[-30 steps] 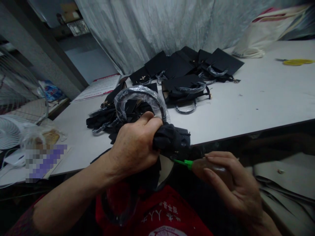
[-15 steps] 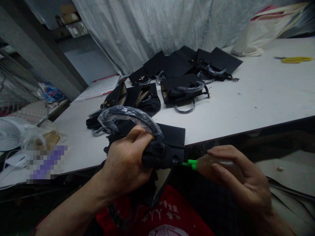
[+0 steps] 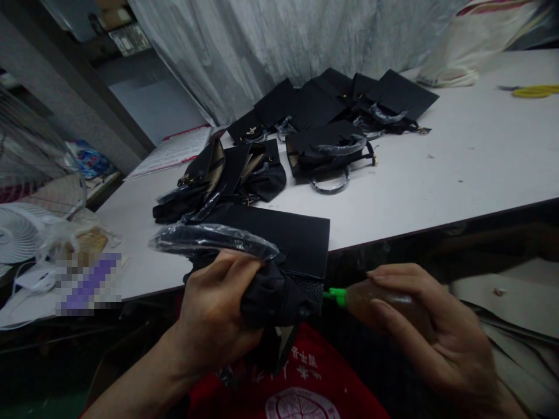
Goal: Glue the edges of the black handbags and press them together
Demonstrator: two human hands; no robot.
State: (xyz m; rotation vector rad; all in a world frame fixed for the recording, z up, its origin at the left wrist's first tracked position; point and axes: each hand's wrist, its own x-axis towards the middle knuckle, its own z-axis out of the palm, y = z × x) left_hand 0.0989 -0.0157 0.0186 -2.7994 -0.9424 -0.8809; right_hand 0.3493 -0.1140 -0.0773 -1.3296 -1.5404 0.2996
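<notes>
My left hand is closed around a bunched black handbag, just beneath its plastic-wrapped handle. The bag is held over my lap at the table's front edge, one panel resting toward the table. In my right hand lies a squeeze bottle of brownish liquid with a green nozzle, gripped between thumb and fingers. The nozzle points left, its tip at the bag's dark edge; whether it touches, I cannot tell.
Several black handbags with wrapped handles lie on the white table. Yellow-handled scissors and a cream cloth bag are at the right. A white fan stands left. A red apron covers my lap.
The held bag has tipped, and its wrapped handle has swung lower and to the left. My left hand has moved slightly down and left, while the bottle stays close to the bag's edge.
</notes>
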